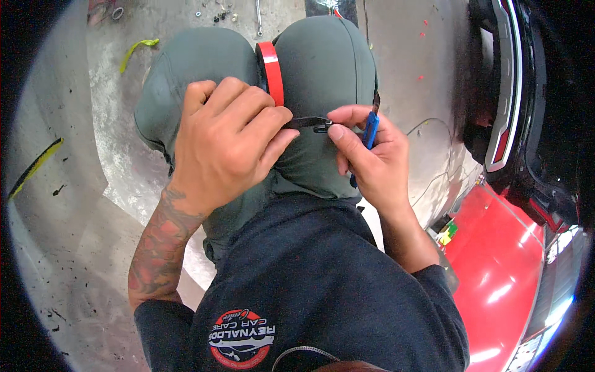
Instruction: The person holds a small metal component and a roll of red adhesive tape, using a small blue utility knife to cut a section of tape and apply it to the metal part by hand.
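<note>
A short, thin black strip (308,121) stretches between my two hands, above my lap. My left hand (226,139) pinches its left end, thumb and fingers closed together. At the other end, the thumb and forefinger of my right hand (370,146) grip the strip beside a small dark piece (321,129) with a shiny edge. A blue utility knife (370,129) is tucked between the fingers of that same hand, its dark tip pointing away from me. Between my knees stands a roll of red tape (270,73), just beyond my left fingers.
A wrench (259,18) and several small fasteners (222,12) lie on the floor ahead. Yellow strips (139,53) lie at the left. Along the right are a black car bumper (545,124), a red glossy panel (499,266) and a thin cable (447,130).
</note>
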The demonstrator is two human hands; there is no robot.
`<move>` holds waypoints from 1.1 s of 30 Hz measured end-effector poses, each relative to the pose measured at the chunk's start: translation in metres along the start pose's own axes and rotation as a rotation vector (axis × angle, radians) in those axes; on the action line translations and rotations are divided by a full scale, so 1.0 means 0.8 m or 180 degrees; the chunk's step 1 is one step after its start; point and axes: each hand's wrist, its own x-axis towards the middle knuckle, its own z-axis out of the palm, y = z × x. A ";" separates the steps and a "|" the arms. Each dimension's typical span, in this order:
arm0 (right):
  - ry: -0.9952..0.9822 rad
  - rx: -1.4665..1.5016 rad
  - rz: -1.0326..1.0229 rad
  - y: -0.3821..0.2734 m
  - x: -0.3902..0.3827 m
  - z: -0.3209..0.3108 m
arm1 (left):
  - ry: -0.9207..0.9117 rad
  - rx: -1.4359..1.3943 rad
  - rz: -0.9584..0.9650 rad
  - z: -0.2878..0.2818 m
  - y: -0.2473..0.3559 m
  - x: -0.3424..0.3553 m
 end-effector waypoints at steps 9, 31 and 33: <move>0.0164 0.0183 -0.0280 0.014 0.008 0.005 | -0.0135 -0.0247 -0.0351 -0.002 0.016 0.014; -0.0121 0.0212 -0.0284 0.004 0.010 0.002 | 0.0307 -0.0067 0.0101 0.019 0.010 0.016; -0.0083 -0.0209 -0.0453 0.002 0.015 0.001 | 0.0160 -0.0158 -0.0050 0.015 0.012 0.019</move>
